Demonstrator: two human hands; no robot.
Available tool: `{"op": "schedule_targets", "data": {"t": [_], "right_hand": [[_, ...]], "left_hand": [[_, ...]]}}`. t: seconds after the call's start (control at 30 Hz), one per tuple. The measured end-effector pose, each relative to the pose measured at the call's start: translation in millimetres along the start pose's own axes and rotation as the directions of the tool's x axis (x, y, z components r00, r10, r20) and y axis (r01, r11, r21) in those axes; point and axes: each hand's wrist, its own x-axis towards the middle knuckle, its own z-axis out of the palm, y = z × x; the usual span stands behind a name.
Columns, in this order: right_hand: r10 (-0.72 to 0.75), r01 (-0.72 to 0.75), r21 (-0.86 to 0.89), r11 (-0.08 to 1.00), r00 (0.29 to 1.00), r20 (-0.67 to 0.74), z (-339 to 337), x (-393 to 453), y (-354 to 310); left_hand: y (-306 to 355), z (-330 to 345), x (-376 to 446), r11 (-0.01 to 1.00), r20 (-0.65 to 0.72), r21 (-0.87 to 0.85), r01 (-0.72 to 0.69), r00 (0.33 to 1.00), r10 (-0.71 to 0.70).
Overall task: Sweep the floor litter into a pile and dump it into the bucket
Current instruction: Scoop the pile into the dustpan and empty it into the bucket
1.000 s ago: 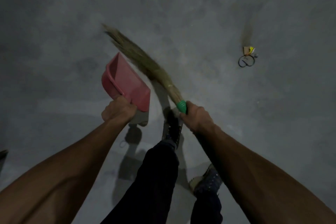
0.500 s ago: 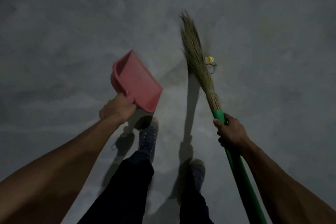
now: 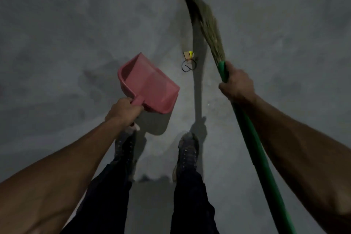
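Note:
My left hand [image 3: 122,111] grips the handle of a red plastic dustpan [image 3: 150,87], held above the floor with its mouth pointing up and left. My right hand [image 3: 237,84] grips the green handle of a grass broom [image 3: 205,19], whose blurred bristles reach up and left past the litter. The litter [image 3: 189,60] is a small yellow and tan scrap with a black loop, lying on the grey floor between dustpan and broom. No bucket is in view.
Bare grey concrete floor [image 3: 66,34] stretches all around in dim light. My two dark shoes [image 3: 187,150] stand just below the dustpan and the litter. Shadows of the broom and dustpan fall on the floor between them.
The broom swung from the left across to the right and its head now lies beyond the litter. I have stepped closer, so the litter sits nearer my feet. The dustpan stays in my left hand.

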Motion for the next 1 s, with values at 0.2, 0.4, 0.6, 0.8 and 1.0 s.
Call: {"op": "schedule_targets", "data": {"t": [0.2, 0.4, 0.6, 0.8, 1.0], "right_hand": [[-0.129, 0.146, -0.294, 0.945, 0.989, 0.078, 30.3, 7.6, 53.1], [-0.201, 0.23, -0.272, 0.934, 0.971, 0.128, 44.6, -29.3, 110.1], [-0.158, 0.157, -0.061, 0.986, 0.987, -0.012, 32.0, 8.4, 113.1], [-0.119, 0.123, -0.04, 0.992, 0.989, 0.083, 51.3, 46.7, 97.8], [-0.168, 0.182, -0.04, 0.983, 0.958, 0.233, 105.0, -12.0, 119.1]], "left_hand": [[4.8, 63.7, -6.5, 0.981, -0.021, -0.192, 0.039, 0.999, -0.044], [11.8, 92.4, -2.0, 0.978, 0.01, -0.202, 0.052, 0.999, -0.051], [11.8, 106.0, 10.2, 0.98, -0.005, -0.198, 0.023, 1.0, -0.024], [-10.7, 121.2, 33.0, 0.996, -0.048, -0.085, -0.014, 0.999, 0.01], [-15.6, 131.3, 50.3, 0.982, -0.128, 0.186, 0.001, 0.991, 0.023]]}}
